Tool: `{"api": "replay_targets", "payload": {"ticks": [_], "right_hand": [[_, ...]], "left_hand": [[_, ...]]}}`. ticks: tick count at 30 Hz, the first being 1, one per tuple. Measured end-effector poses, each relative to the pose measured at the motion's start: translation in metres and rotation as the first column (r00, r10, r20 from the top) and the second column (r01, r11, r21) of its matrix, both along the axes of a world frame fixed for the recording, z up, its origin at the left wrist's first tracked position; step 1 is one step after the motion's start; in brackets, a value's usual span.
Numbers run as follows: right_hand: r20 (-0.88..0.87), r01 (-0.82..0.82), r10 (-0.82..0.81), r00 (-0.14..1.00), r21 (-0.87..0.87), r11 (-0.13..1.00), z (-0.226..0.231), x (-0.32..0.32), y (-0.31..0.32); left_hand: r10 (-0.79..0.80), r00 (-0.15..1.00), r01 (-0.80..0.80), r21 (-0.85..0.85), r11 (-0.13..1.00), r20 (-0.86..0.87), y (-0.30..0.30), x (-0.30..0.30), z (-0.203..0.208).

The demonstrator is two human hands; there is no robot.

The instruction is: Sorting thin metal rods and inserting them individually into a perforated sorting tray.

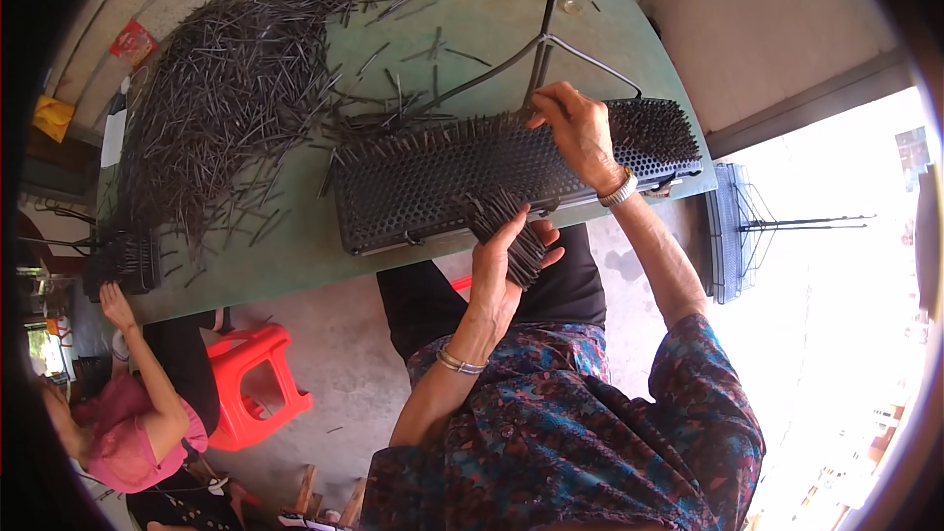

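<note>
My left hand point(501, 261) is closed round a bundle of thin dark sticks point(508, 236), held just off the near edge of a black perforated rack point(423, 192). Over the rack's far side, my right hand point(580, 133) is closed in a pinch; whatever lies between its fingertips is too small to make out. Short sticks stand upright in the holes at the rack's right end point(654, 128) and in rows along its far edge. Bare holes show across the middle and near left. A metal stand with a tall rod point(543, 44) is behind the rack.
A large heap of loose dark sticks point(236, 79) covers the left of the green table point(393, 29). At left, another person in pink point(138, 423) works at a second rack point(123, 261). A red stool point(256, 388) stands below; stacked racks point(728, 231) are at right.
</note>
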State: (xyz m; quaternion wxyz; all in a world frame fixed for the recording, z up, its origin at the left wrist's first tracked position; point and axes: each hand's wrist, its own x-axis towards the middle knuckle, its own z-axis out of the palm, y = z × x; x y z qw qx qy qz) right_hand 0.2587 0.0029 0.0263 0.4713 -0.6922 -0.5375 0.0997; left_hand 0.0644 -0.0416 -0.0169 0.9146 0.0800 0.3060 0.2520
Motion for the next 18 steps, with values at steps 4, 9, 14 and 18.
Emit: {"api": "replay_targets", "payload": {"ticks": [4,9,14,18], "right_hand": [[0.024,-0.108,0.109,0.994,-0.037,0.993,-0.003,0.004,0.002],[0.301,-0.129,0.125,0.946,-0.006,0.992,-0.009,0.009,0.012],[0.346,-0.108,0.13,0.929,-0.082,0.991,-0.009,0.009,0.018],[0.427,-0.032,0.056,0.902,-0.063,0.998,-0.019,0.004,0.01]], "left_hand": [[-0.005,1.0,0.005,0.014,1.0,-0.031,0.0,-0.003,0.0],[-0.012,0.995,0.018,0.066,0.998,-0.104,0.001,-0.003,0.007],[0.034,0.998,-0.028,0.114,0.993,-0.052,-0.001,-0.002,0.003],[0.066,0.995,-0.055,0.144,0.988,-0.073,0.0,-0.001,0.007]]}}
